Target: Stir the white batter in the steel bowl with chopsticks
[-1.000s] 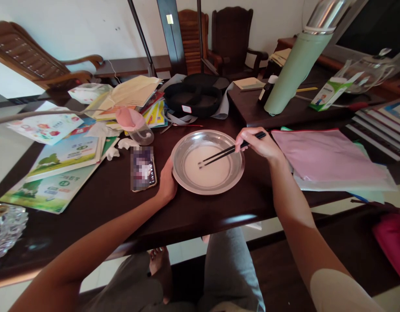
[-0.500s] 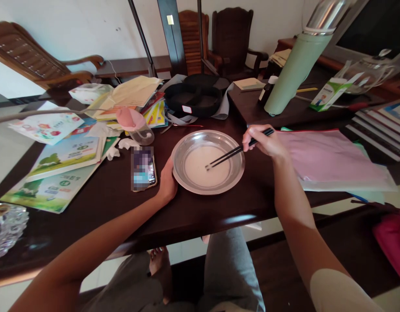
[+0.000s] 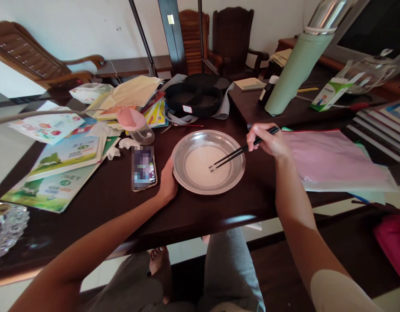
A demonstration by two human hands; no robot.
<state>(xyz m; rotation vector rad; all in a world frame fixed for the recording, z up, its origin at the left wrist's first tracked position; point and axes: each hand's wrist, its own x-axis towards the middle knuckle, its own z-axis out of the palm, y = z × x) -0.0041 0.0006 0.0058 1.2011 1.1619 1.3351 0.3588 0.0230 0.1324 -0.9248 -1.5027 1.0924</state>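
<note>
Metal bowl (image 3: 238, 173) sat on desk (image 3: 200, 213), straight at twelve o'clock, pale liquid (image 3: 200, 160) inside; left hand (image 3: 169, 180) touched rim at nine o'clock, finger closure couldn't be told; right hand (image 3: 268, 139), well apart at two o'clock, gripped black chopsticks (image 3: 230, 155), tips at liquid

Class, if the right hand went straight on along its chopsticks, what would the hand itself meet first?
Most likely the right rim of the metal bowl: the chopsticks in the right hand slope down across it. Depth is unclear here, so the hand might pass just over the rim.
</note>
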